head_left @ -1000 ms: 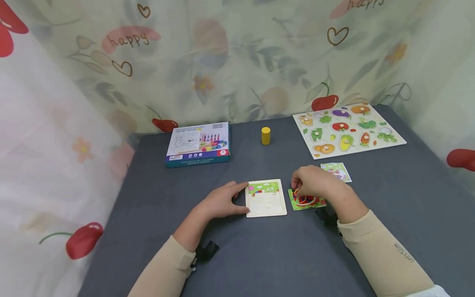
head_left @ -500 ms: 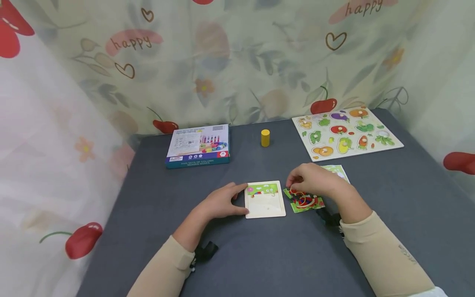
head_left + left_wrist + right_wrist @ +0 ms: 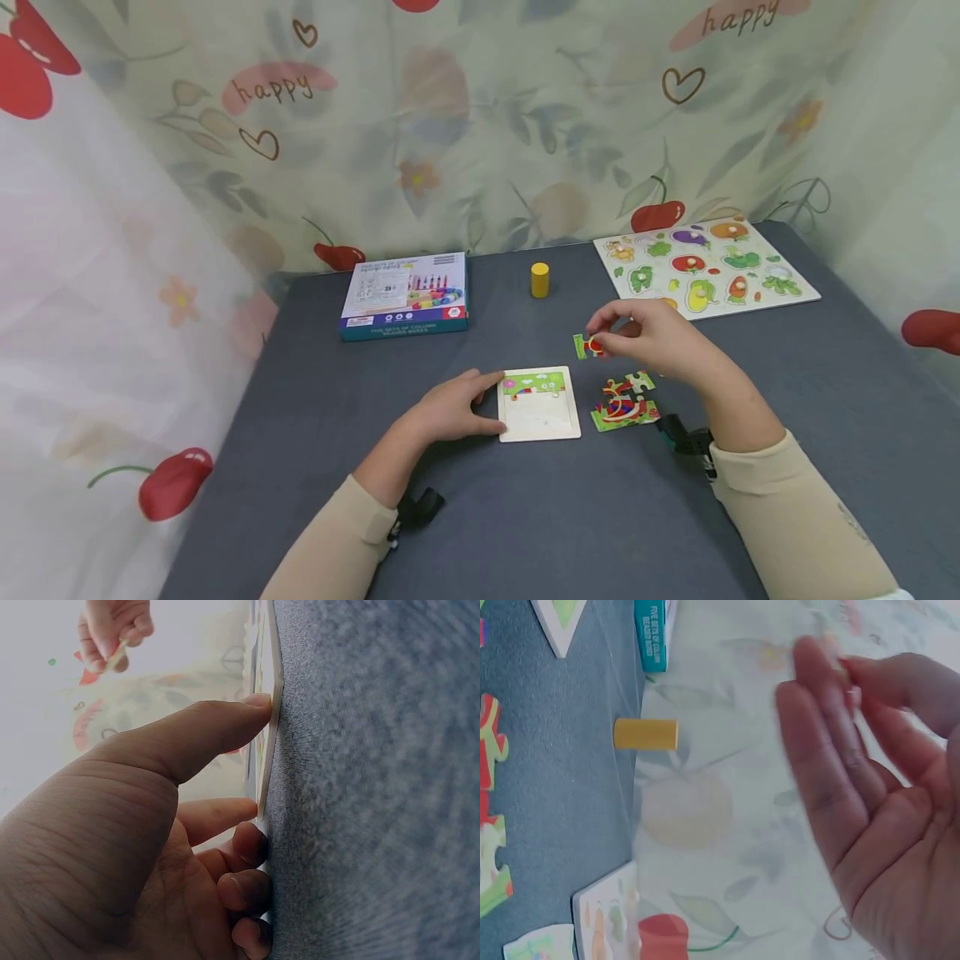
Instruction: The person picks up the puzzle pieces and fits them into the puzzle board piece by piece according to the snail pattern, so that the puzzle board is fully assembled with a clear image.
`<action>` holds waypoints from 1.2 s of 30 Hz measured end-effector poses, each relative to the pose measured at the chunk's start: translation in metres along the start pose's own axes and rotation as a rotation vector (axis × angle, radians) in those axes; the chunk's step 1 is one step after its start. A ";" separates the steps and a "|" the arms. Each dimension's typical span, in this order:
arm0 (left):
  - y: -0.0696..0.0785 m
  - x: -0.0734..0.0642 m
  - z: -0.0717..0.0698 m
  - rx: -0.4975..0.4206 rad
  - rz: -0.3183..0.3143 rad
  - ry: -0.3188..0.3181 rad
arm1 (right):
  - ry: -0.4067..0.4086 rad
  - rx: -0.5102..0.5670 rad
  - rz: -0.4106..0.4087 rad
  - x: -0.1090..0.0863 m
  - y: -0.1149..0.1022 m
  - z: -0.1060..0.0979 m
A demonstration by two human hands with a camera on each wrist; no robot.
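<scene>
My left hand [image 3: 453, 408] touches the left side of a square wooden puzzle tray [image 3: 542, 423], thumb and index finger straight at its two left corners. Along the tray's top lies a green strip of picture, with bare wood below. In the left wrist view the thumb presses the tray's rim [image 3: 276, 682] while the other fingers curl at the table. Raised above the table, my right hand [image 3: 663, 337] pinches a green and red jigsaw piece [image 3: 582, 347] between thumb and fingers. Several colourful jigsaw pieces [image 3: 626, 414] lie in a small pile right of the tray.
At the back left lies a flat box [image 3: 405, 296]. A yellow cylinder [image 3: 540, 281] stands mid-back, and a vegetable peg board [image 3: 708, 271] lies back right. A pale picture card [image 3: 540, 943] shows near the board in the right wrist view, hidden by my hand from above.
My right hand has lifted a jigsaw piece off the pile and carried it up and away from me. The pieces left behind are now uncovered. My left hand stays at the tray.
</scene>
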State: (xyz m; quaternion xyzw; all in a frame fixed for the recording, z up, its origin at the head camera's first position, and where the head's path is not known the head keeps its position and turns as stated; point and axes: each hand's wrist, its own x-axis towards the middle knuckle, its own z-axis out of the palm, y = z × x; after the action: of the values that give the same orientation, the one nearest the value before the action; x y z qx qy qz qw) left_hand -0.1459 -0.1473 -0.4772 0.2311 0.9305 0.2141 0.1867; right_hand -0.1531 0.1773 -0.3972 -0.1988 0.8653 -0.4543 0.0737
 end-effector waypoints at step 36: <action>-0.002 0.004 0.001 -0.027 -0.027 -0.001 | -0.012 0.429 0.048 0.009 -0.020 0.084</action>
State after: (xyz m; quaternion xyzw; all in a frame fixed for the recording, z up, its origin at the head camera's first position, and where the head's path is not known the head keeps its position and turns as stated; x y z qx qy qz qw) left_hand -0.1493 -0.1461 -0.4804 0.2160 0.9306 0.2239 0.1930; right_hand -0.1302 0.0999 -0.4285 -0.1606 0.7529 -0.6248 0.1305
